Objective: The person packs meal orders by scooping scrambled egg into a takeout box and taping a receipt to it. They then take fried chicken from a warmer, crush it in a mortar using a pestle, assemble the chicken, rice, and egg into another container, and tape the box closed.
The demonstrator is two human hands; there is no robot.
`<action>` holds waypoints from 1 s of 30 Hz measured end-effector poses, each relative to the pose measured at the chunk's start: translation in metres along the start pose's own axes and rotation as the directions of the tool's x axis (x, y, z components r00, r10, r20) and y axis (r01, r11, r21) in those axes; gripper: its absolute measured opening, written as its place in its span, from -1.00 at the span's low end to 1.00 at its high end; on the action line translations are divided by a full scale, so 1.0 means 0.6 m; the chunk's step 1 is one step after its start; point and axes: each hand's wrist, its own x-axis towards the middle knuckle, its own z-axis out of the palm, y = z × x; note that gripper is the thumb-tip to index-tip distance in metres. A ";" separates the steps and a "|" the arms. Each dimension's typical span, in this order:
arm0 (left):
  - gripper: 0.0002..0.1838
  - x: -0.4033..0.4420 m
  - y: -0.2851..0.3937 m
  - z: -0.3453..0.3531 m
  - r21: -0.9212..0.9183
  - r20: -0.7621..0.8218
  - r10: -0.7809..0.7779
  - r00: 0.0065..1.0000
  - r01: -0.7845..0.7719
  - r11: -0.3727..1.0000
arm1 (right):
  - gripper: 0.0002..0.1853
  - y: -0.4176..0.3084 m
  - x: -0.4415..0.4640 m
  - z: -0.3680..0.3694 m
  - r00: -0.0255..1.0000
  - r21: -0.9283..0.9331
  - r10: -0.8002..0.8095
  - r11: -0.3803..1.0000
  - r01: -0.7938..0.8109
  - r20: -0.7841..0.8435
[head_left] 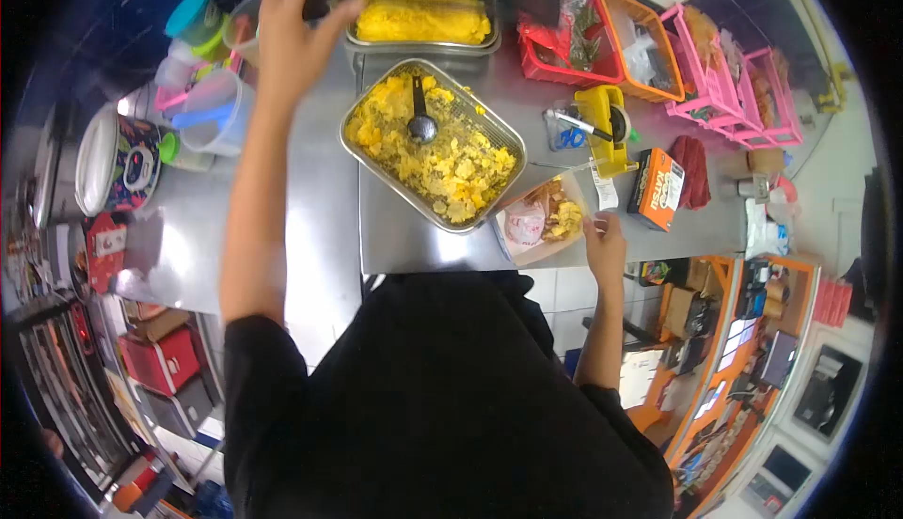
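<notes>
While I watch through the head camera, the open food box (pixel 550 255) sits right of centre in the frame, near the counter's front edge, with a paper packet (pixel 525 226) and yellow food (pixel 566 221) inside. The right hand (pixel 607 247) has its fingers bent at the box's right edge; I cannot tell whether they pinch the wall. The left hand (pixel 285 44), upper left of the frame, is spread, its thumb nearest the upper tray (pixel 423 48); contact is unclear.

I judge the box light, with thin walls that would bend if squeezed, so I favour low holds on opposite sides. The yellow food looks soft and crumbly. The large tray (pixel 395 187), at centre, seems stiff and heavier, best held by both rims; its black spoon (pixel 421 127) could slide. This tray crowds the box's left side, while the tape dispenser (pixel 611 155) and orange carton (pixel 657 190) limit room at upper right.
</notes>
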 end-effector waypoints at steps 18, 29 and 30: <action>0.06 -0.297 0.129 0.020 -0.702 0.394 -0.851 0.348 0.711 -0.035 | -0.61 0.017 -0.189 0.060 0.826 0.538 0.271 0.651 -0.535 0.494; 0.05 -0.262 0.136 -0.010 -0.702 0.447 -0.808 0.384 0.710 -0.051 | -0.43 -0.248 -0.088 0.316 0.809 0.803 -0.025 0.143 -0.578 0.587; 0.05 -0.270 0.140 -0.008 -0.707 0.442 -0.807 0.393 0.706 -0.043 | -0.42 -0.255 -0.077 0.316 0.842 0.843 -0.048 0.039 -0.536 0.537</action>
